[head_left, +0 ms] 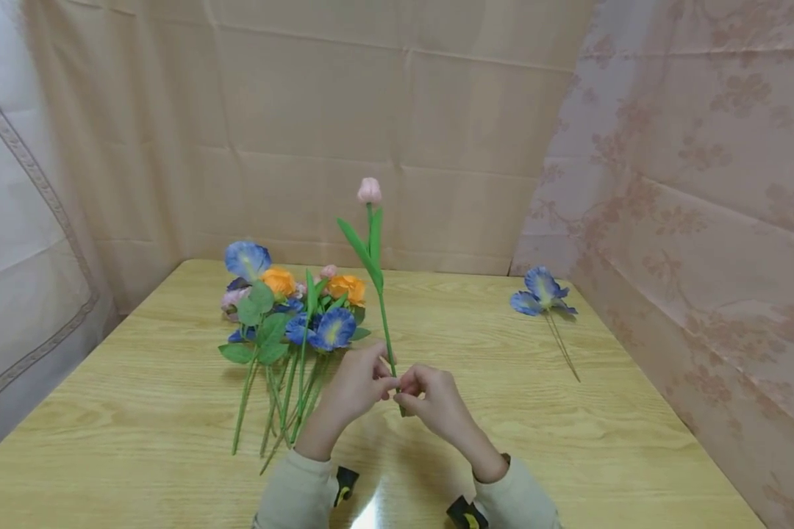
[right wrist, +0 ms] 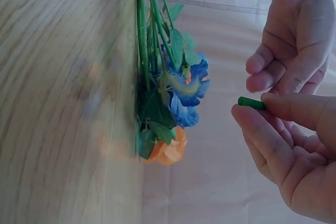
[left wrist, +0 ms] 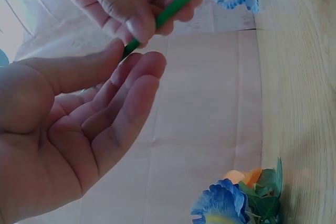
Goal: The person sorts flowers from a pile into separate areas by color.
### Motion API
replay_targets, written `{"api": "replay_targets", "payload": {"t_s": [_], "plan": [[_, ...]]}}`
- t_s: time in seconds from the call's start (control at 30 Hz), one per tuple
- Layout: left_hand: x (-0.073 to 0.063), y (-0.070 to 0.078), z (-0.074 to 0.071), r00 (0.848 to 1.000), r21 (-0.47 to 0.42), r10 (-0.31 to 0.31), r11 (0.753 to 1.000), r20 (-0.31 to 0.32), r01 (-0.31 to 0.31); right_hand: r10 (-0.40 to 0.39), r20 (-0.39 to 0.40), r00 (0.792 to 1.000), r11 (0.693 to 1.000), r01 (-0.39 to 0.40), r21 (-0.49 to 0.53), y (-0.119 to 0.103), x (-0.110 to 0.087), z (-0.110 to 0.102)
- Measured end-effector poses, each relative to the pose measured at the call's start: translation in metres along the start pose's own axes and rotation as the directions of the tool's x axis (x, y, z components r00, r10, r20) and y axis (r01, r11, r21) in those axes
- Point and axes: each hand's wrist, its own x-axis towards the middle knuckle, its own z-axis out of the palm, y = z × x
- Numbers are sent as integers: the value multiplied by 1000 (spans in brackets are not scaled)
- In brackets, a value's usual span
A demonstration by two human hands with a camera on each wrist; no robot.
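Note:
A pink artificial tulip (head_left: 369,191) stands upright above the table, its long green stem bearing two slim leaves. Low on that stem, my left hand (head_left: 353,382) pinches it between thumb and index finger, the other fingers loosely bent. Just beside it, my right hand (head_left: 438,402) pinches the stem near its lower end. In the left wrist view the cut end of the green stem (left wrist: 176,9) pokes out past the right fingers. The right wrist view shows the same stem end (right wrist: 251,103) between the right thumb and index finger; the blossom is out of that view.
Left of my hands lies a pile of artificial flowers: blue irises (head_left: 334,328), orange blooms (head_left: 279,282), pink ones and green leaves, stems toward me. One blue iris (head_left: 542,292) lies apart at the right on the wooden table (head_left: 589,455). Cloth curtains (head_left: 304,110) surround the table.

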Motion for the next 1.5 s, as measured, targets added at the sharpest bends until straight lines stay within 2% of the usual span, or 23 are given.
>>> {"api": "replay_targets", "payload": {"t_s": [0.13,0.23,0.4,0.63,0.77,1.03,1.27,1.5], "plan": [[-1,-3,-1,999,10,-12,1000,53,11,58,38,998,998,-58,10,5,1,-6],[-2,-6,-2,996,13,-35,999,78,34,148,22,989,989,-149,7,10,3,-15],[-4,-8,-4,994,22,-71,997,79,70,309,-45,950,951,-310,-17,23,8,-34],[-6,-10,-5,992,20,-94,996,82,92,443,-59,895,890,-447,-96,46,7,-61],[-6,-11,-6,989,13,-108,994,98,107,486,-46,872,862,-488,-136,61,5,-73],[-7,-14,-5,984,-3,-123,992,132,124,537,-44,842,816,-532,-225,87,-1,-92],[-8,-15,-4,982,11,-127,992,143,127,595,-54,802,758,-582,-295,106,-4,-99],[-9,-14,-5,979,24,-129,992,158,127,627,-34,778,732,-603,-317,118,-5,-105]]}}
